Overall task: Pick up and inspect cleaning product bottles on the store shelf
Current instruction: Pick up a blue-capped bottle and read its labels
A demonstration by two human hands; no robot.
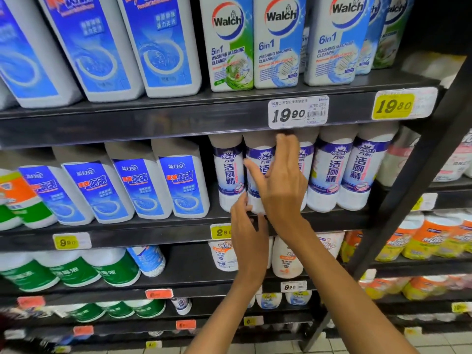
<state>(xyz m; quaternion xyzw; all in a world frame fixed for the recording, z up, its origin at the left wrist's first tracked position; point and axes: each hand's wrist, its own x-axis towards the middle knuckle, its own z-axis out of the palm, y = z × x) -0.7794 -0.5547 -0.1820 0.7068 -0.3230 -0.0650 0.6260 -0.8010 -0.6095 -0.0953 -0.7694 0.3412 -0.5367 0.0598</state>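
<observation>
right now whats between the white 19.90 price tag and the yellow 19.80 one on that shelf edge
Nothing: in the head view, the black shelf edge runs bare between the white 19.90 tag and the yellow 19.80 tag.

Bright, even light falls from above on the shelf fronts; shelf undersides stay dark. Wide-angle distortion bows bottles toward 9 and 3 o'clock, and blur softens edges, worst at 7 o'clock

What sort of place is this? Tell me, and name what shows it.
Most likely a supermarket cleaning-products aisle: stacked black shelves packed with rows of identical bottles such as Walch washing machine cleaner, and price tags clipped along the shelf edges.
</observation>
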